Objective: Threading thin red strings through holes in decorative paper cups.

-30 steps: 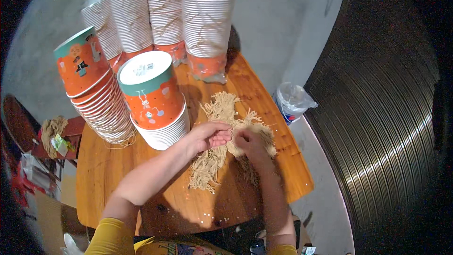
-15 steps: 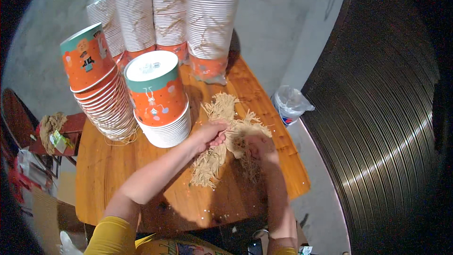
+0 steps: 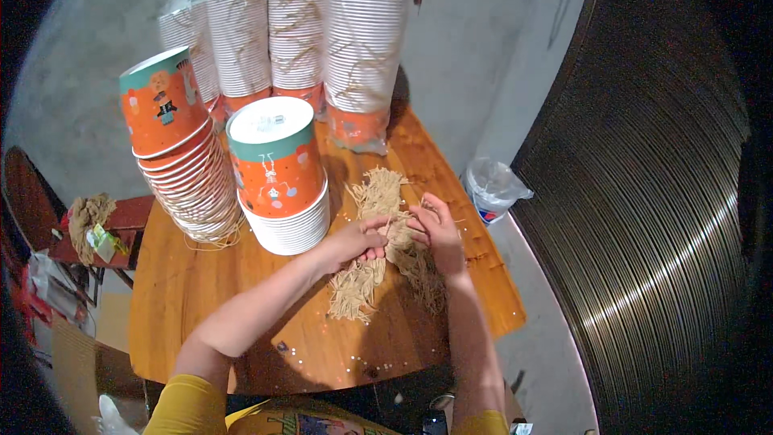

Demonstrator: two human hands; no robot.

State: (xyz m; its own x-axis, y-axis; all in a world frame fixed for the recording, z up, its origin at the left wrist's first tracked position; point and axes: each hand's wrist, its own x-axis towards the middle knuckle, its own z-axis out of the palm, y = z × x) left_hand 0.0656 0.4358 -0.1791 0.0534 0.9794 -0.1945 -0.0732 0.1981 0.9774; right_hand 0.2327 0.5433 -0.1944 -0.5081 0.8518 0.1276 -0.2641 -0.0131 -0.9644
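A loose bundle of tan string (image 3: 378, 190) lies spread on the wooden table, its frayed ends fanning out in several directions. My left hand (image 3: 358, 243) is closed around the middle of the bundle, thumb and fingers pressed on the strands. Just to its right, my right hand (image 3: 441, 235) has its fingers bent but apart, with the fingertips at the upper right strands. Whether a single strand sits between them is too small to tell. A short stack of upside-down orange and green paper tubs (image 3: 278, 181) stands left of the string.
A leaning tub stack (image 3: 165, 117) wrapped in many string loops stands farther left. Several plastic-bagged tub stacks (image 3: 364, 48) line the table's back. A bag-lined bucket (image 3: 493, 187) is on the floor at right, near a ribbed metal shutter (image 3: 644, 217). More string (image 3: 90, 216) lies on a red stool.
My right hand has risen slightly and its fingers have spread from the lower strands to the upper right ones. The left hand keeps its hold. The view has tilted slightly.
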